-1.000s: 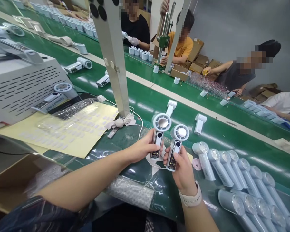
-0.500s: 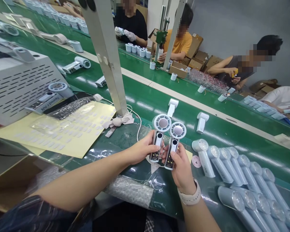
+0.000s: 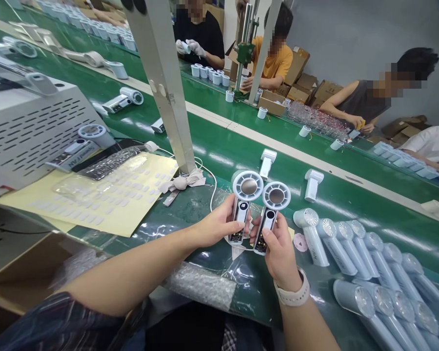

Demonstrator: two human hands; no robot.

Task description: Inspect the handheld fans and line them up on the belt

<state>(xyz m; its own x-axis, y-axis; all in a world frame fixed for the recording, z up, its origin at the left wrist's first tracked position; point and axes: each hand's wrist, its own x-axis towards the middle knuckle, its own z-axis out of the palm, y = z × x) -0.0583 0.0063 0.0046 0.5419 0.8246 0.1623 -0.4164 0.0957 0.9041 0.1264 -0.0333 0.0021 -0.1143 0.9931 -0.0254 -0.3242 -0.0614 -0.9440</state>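
Note:
Two light-blue handheld fans are held upright side by side in front of me. My left hand (image 3: 231, 220) is wrapped round the handle of the left fan (image 3: 248, 186), thumb on its front; its small round display shows "20". In my right hand (image 3: 277, 243) is the right fan (image 3: 276, 196), with the thumb pressed on the handle and a dark display. Both handles have open fronts with dark circuit boards showing. The fan heads nearly touch. A white cable (image 3: 212, 187) runs across the table behind and below my hands.
Several finished-looking fans (image 3: 316, 241) lie in rows at right. Two fan bodies (image 3: 313, 185) rest on the green belt (image 3: 230, 151) ahead. A metal post (image 3: 168, 92) stands left of centre, beside a yellow sticker sheet (image 3: 131, 209). Co-workers (image 3: 201, 36) sit across the belt.
The left fan's display has lit up with "20". The two fans have moved slightly apart, and the whole view has shifted a little. Parts of the co-workers' arms have moved.

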